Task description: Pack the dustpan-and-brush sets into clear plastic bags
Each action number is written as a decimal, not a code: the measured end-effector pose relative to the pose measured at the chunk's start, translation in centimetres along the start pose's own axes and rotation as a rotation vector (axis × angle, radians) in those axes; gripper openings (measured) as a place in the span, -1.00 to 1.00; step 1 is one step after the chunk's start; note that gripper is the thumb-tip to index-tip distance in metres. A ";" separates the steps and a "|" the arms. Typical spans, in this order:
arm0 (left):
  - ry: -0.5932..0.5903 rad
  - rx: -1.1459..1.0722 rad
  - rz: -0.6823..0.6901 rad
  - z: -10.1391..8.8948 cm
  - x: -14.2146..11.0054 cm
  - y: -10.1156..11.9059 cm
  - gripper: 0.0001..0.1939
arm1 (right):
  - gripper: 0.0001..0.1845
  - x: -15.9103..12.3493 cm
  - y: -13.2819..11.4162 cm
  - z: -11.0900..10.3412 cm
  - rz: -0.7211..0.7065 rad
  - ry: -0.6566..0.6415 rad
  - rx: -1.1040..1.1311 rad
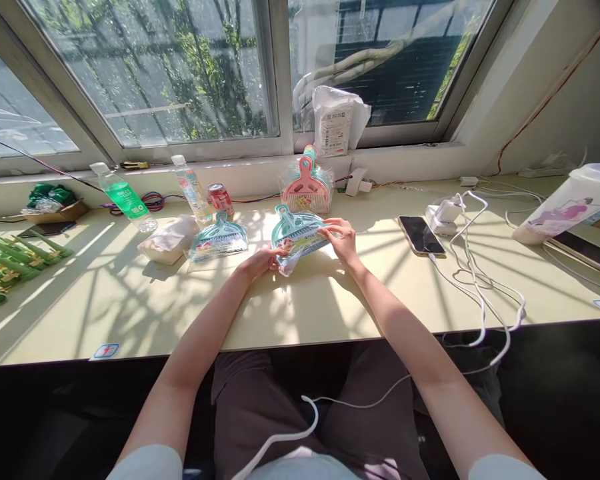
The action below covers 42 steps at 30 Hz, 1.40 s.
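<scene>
Largest first, the table (300, 317) runs from side to side, its back edge along the wall beneath the window and its front edge at the person's lap. Toward its right end stands a white cup (555, 205); near the back left is a green-labelled bottle (127, 200). Midway between front and back edges, the plastic-wrapped teal dustpan set (299, 230) is tilted up between both hands: the left hand (261, 262) grips its lower left corner, the right hand (346, 241) pinches its right edge. Whether it touches the tabletop cannot be told. The slick wrap could slide from those fingertip holds if one let go early, and a swing back could knock the pink dustpan set (307, 190) close behind. A leftward sweep could push the second teal set (220, 241) into the soda can (221, 199). The front edge is well apart from the hands, leaving room toward the person; rightward, room ends at the phone (420, 235), whose white cable (480, 297) could snag a forearm.
</scene>
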<state>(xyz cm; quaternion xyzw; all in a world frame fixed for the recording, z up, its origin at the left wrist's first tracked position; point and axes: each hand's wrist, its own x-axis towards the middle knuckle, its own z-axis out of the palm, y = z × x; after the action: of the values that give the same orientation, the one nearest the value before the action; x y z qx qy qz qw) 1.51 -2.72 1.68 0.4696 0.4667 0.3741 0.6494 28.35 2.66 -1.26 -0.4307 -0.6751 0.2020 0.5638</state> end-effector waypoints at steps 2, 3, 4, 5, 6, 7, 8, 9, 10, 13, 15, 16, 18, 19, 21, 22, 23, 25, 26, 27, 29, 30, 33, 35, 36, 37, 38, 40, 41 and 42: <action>-0.034 0.031 -0.005 0.0 -0.1 0.0 -0.75 | -0.69 -0.2 0.1 0.3 0.016 0.050 0.046; -0.053 0.041 -0.004 0.0 -0.1 -0.1 -0.74 | -0.68 -0.3 0.2 0.4 0.029 0.062 0.070; -0.067 0.046 0.000 0.0 -0.1 -0.1 -0.73 | -0.60 -0.4 0.3 0.5 0.054 0.061 0.094; -0.071 0.048 0.006 0.0 0.0 -0.2 -0.70 | -0.45 -0.4 0.4 0.6 0.097 0.045 0.122; -0.065 0.049 0.016 0.0 0.0 -0.3 -0.67 | -0.28 -0.4 0.5 0.7 0.158 0.014 0.156; -0.046 0.048 0.036 0.0 0.1 -0.5 -0.61 | -0.15 -0.3 0.6 0.7 0.228 -0.026 0.195; -0.017 0.044 0.071 0.1 0.2 -0.6 -0.54 | -0.07 -0.2 0.7 0.8 0.298 -0.061 0.237; 0.015 0.040 0.119 0.3 0.3 -0.7 -0.45 | -0.05 -0.1 0.9 0.8 0.359 -0.080 0.273; 0.042 0.037 0.179 0.4 0.4 -0.8 -0.33 | -0.07 0.0 1.1 0.8 0.406 -0.073 0.298; 0.044 0.106 0.368 1.1 0.4 -1.1 0.09 | -0.18 0.1 1.6 0.6 0.452 0.087 0.283; 0.015 0.218 0.455 1.7 0.4 -1.4 0.39 | -0.23 0.1 1.8 0.3 0.427 0.189 0.242; 0.020 0.265 0.484 2.0 0.4 -1.6 0.48 | -0.25 0.0 1.8 0.3 0.401 0.213 0.227; 0.105 0.303 0.510 2.6 0.4 -1.8 0.43 | -0.29 -0.2 1.6 0.3 0.351 0.213 0.209; 0.180 0.294 0.515 2.9 0.3 -1.9 0.32 | -0.29 -0.3 1.4 0.4 0.334 0.199 0.205; 0.344 0.253 0.511 3.2 0.2 -1.8 0.05 | -0.29 -0.4 0.8 0.7 0.311 0.157 0.204; 0.416 0.228 0.506 3.3 0.2 -1.6 -0.05 | -0.29 -0.5 0.6 0.9 0.299 0.139 0.206; 0.471 0.203 0.496 3.3 0.2 -1.4 -0.13 | -0.30 -0.5 0.3 1.1 0.282 0.124 0.207; 0.532 0.157 0.454 3.2 0.2 -0.9 -0.26 | -0.33 -0.5 -0.1 1.5 0.238 0.105 0.201; 0.546 0.142 0.422 3.2 0.2 -0.8 -0.34 | -0.34 -0.5 -0.2 1.6 0.214 0.095 0.195; 0.551 0.133 0.391 3.1 0.3 -0.6 -0.45 | -0.36 -0.5 -0.3 1.7 0.196 0.083 0.188; 0.549 0.132 0.347 3.0 0.4 -0.5 -0.68 | -0.38 -0.7 -0.5 1.8 0.179 0.054 0.183; 0.549 0.137 0.341 3.0 0.5 -0.5 -0.78 | -0.38 -0.8 -0.5 1.8 0.179 0.045 0.188; 0.559 0.167 0.364 2.8 0.6 -0.7 -0.90 | -0.38 -1.0 -0.7 1.9 0.206 0.034 0.234; 0.583 0.196 0.380 2.4 0.7 -0.8 -0.87 | -0.31 -1.0 -0.9 2.0 0.229 0.004 0.280; 0.594 0.209 0.389 2.1 0.9 -0.8 -0.86 | -0.24 -0.9 -1.0 2.0 0.235 -0.021 0.300; 0.601 0.215 0.396 1.9 1.0 -0.8 -0.85 | -0.15 -0.8 -1.0 2.1 0.238 -0.050 0.316; 0.595 0.217 0.401 1.6 1.1 -0.8 -0.83 | -0.07 -0.7 -1.0 2.1 0.240 -0.073 0.326; 0.538 0.205 0.400 1.3 1.2 -0.7 -0.79 | 0.05 -0.5 -0.8 2.0 0.261 -0.083 0.330; 0.480 0.195 0.391 1.3 1.2 -0.7 -0.74 | 0.07 -0.4 -0.6 1.8 0.280 -0.073 0.328; 0.413 0.185 0.380 1.4 1.0 -0.7 -0.63 | 0.06 -0.3 -0.3 1.7 0.300 -0.057 0.327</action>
<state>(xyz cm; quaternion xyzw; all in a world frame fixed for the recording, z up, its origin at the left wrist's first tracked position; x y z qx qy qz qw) 3.20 -2.33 0.89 0.5199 0.5248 0.5324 0.4133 26.70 2.57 -1.70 -0.4235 -0.5772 0.4025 0.5704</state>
